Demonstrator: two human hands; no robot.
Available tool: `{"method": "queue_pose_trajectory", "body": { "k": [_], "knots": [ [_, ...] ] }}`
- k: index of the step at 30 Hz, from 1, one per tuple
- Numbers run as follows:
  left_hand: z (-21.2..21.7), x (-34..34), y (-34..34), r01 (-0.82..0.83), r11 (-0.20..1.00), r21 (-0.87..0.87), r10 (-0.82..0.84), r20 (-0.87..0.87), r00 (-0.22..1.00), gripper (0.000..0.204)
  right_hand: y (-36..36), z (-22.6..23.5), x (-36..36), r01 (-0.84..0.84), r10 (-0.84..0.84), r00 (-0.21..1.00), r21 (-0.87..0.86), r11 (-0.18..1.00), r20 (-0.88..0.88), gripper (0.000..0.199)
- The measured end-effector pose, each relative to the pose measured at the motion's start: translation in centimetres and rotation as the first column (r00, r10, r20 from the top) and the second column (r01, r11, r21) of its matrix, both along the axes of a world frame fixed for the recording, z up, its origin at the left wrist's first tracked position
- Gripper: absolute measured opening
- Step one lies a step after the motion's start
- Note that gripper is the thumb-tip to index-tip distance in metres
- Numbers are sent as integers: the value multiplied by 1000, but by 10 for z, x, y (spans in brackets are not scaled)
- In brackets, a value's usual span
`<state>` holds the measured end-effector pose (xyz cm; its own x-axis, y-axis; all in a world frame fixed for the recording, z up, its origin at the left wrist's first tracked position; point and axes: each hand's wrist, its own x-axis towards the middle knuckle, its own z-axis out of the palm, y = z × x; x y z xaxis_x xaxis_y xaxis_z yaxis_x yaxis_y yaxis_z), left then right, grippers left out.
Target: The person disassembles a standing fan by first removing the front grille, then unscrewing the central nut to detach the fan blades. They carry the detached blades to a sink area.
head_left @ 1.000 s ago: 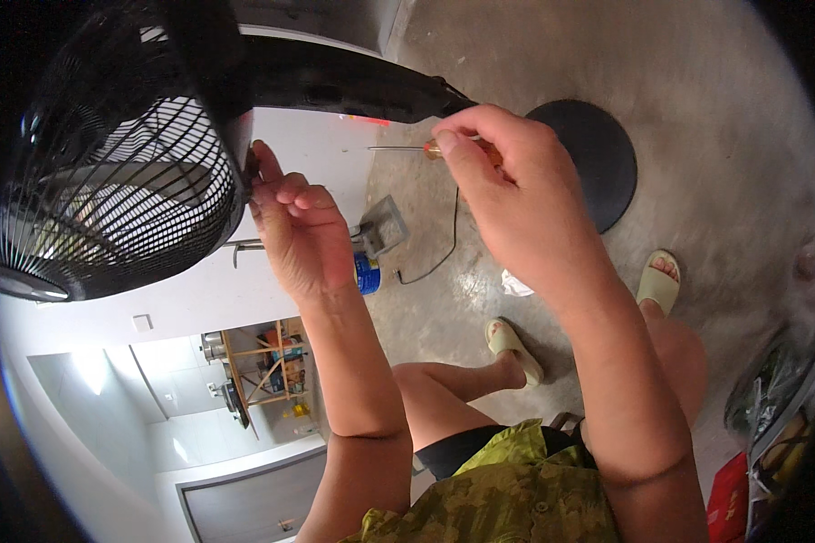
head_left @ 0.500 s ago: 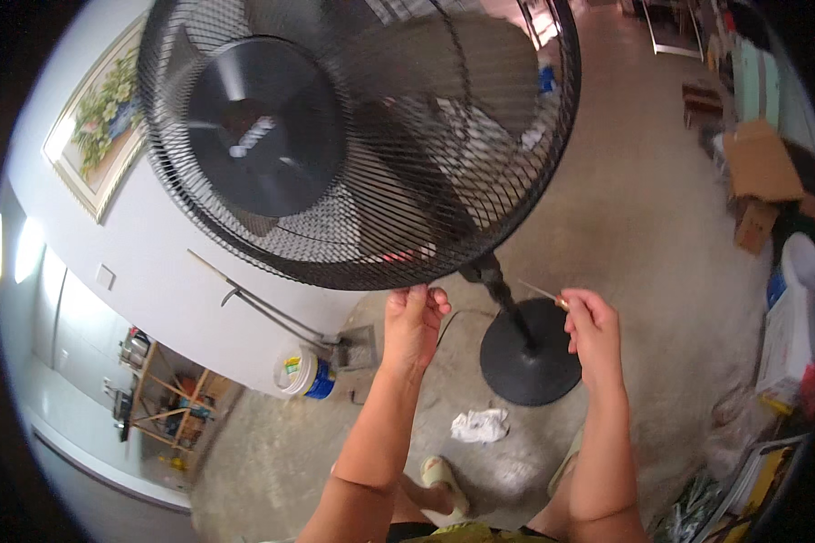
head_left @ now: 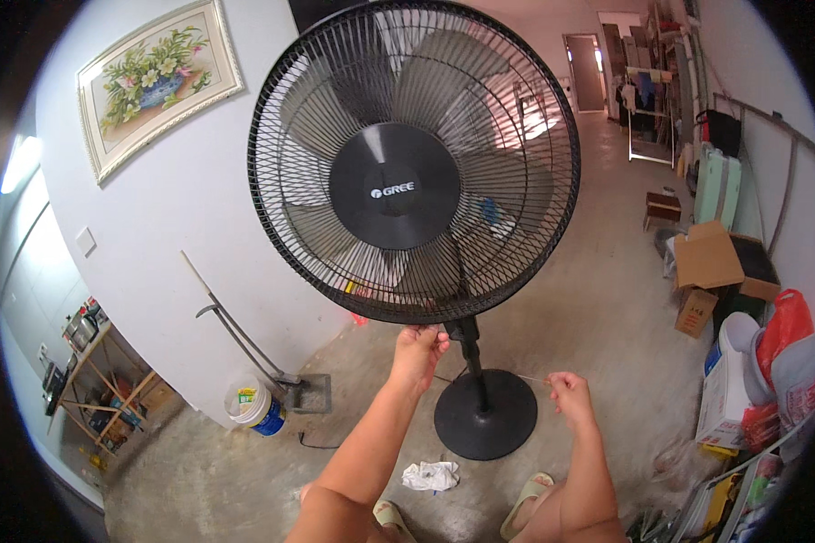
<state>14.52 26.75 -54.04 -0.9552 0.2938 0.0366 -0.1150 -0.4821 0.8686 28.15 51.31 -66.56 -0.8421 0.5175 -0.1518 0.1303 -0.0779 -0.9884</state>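
A black pedestal fan (head_left: 413, 163) with a round wire grille stands in front of me on a round black base (head_left: 485, 414). My left hand (head_left: 418, 349) grips the bottom rim of the grille. My right hand (head_left: 569, 395) is lower and to the right, pinching a thin straight stick or tie (head_left: 525, 378) that points left toward the fan's pole (head_left: 471, 353). My forearms come up from the bottom of the view.
A crumpled white rag (head_left: 430, 474) lies on the concrete floor by my sandals. A white-and-blue bucket (head_left: 255, 407) and a long-handled tool (head_left: 235, 324) lean at the white wall. Cardboard boxes (head_left: 711, 267) and bags crowd the right side. A framed flower picture (head_left: 158, 80) hangs upper left.
The view has swung up from my lap and the floor to face the fan's front. My left hand stays at the grille's bottom rim; my right hand has dropped and moved apart to the right.
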Motion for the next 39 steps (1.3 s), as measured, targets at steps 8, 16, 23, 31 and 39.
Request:
{"method": "queue_pose_trajectory", "body": {
  "k": [8,16,23,31,39],
  "knots": [
    [14,15,-28,-48,997,-53,45,-44,998,21,3,-14,-4,13,-12,999,-17,1000,39,19],
    [41,10,-86,-87,996,-15,85,-109,990,56,-9,-16,-6,46,-53,994,-79,996,-93,22],
    [56,2,-118,-110,989,-98,85,-228,970,58,-24,-23,6,191,-203,971,-101,976,-127,41],
    [63,-11,-134,-82,983,-166,42,-230,972,55,-19,-38,35,186,-265,950,-388,903,-163,45],
    [71,-9,-134,-87,972,-217,31,-248,968,51,-17,-67,24,199,-217,975,-643,739,53,47]
  ]
}}
